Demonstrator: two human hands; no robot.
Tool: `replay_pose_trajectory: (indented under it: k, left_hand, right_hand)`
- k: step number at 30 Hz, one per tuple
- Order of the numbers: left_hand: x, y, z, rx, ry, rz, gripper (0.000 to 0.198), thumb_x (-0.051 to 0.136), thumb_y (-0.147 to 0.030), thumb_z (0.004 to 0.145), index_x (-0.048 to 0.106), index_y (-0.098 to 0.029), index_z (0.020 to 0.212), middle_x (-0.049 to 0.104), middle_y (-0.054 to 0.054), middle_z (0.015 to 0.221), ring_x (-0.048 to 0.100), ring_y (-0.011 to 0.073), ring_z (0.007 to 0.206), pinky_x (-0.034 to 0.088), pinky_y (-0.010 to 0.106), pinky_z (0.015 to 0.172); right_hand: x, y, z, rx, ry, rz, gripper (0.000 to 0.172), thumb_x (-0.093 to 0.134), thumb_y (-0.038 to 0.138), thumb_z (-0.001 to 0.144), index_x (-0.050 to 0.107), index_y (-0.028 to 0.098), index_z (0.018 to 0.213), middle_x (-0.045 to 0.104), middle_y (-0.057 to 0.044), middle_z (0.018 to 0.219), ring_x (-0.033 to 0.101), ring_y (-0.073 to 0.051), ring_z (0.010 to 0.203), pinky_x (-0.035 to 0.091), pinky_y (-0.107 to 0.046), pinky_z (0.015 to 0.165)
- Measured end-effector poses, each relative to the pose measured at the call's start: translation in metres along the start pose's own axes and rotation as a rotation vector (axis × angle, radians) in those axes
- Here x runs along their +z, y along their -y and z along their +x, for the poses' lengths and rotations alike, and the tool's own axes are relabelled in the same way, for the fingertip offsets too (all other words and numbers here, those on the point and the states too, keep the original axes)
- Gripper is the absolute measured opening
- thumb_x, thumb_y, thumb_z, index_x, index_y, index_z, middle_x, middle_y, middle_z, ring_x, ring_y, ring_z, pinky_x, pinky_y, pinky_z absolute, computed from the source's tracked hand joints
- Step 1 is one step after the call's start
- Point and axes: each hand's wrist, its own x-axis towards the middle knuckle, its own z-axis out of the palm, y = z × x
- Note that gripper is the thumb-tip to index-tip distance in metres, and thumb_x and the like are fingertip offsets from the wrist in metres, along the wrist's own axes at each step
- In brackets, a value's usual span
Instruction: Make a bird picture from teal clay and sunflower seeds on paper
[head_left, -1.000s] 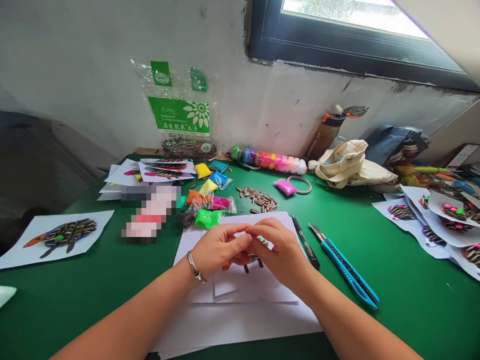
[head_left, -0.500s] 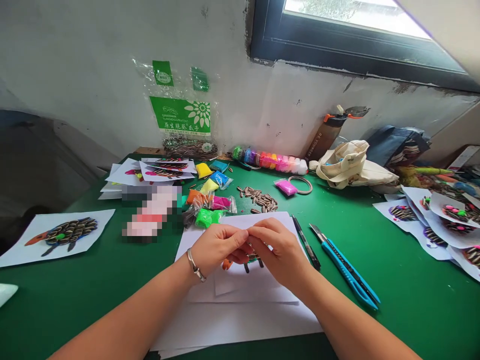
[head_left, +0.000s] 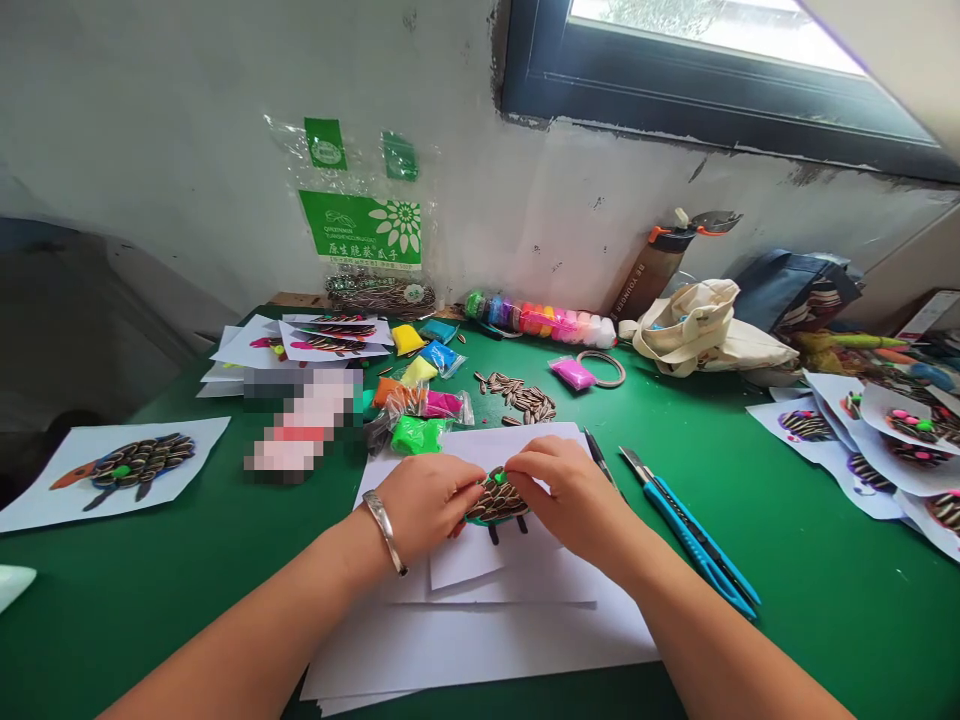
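Observation:
A seed-covered animal picture (head_left: 496,502) with a green clay dot and two dark legs lies on white paper (head_left: 472,635) in front of me. My left hand (head_left: 427,500), with a silver bangle at the wrist, is at the picture's left side. Its fingers are pinched together and cover the animal's head; anything in them is hidden. At the upper right of the picture is my right hand (head_left: 566,490), thumb and fingers bent together in a pinch. What it holds, if anything, is too small to make out. A gap shows between the hands.
Behind the paper are clay packets (head_left: 420,435) and loose sunflower seeds (head_left: 529,400). A blue utility knife (head_left: 697,545) and a black pen (head_left: 600,455) lie at the right. Finished seed pictures (head_left: 142,468) are at left, more stacked cards (head_left: 862,440) at far right.
My hands were together over the picture and have moved apart. The animal's seed body and green dot now show between them. My left hand has shifted left and lower.

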Motion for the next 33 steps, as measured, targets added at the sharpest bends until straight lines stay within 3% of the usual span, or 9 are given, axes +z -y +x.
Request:
replay_pose_trajectory:
  k: [5,11,33]
  left_hand:
    - [0.008,0.000,0.002,0.192,0.005,0.190,0.017,0.052,-0.022,0.086,0.068,-0.020,0.094,0.067,0.005,0.091,0.057,0.0212,0.093,0.044,0.033,0.086]
    - [0.015,0.004,0.003,0.235,0.009,0.233,0.020,0.055,-0.017,0.084,0.068,-0.021,0.098,0.064,0.006,0.098,0.053,0.0231,0.105,0.035,0.042,0.105]
    - [0.018,0.004,0.004,0.166,-0.018,0.151,0.016,0.057,-0.011,0.078,0.065,-0.020,0.089,0.067,0.005,0.108,0.053,0.0236,0.109,0.036,0.042,0.105]
  right_hand:
    - [0.007,0.002,-0.001,-0.017,0.126,-0.178,0.023,0.050,0.017,0.090,0.061,0.020,0.070,0.061,0.000,0.073,0.050,-0.014,0.076,0.028,-0.028,0.070]
    - [0.010,0.002,-0.002,-0.036,0.143,-0.245,0.024,0.048,0.018,0.092,0.059,0.019,0.070,0.060,0.000,0.073,0.047,-0.013,0.076,0.026,-0.029,0.071]
    - [0.012,0.002,-0.004,-0.070,0.195,-0.224,0.015,0.053,0.019,0.090,0.065,0.021,0.081,0.062,-0.002,0.078,0.050,-0.016,0.082,0.028,-0.030,0.074]
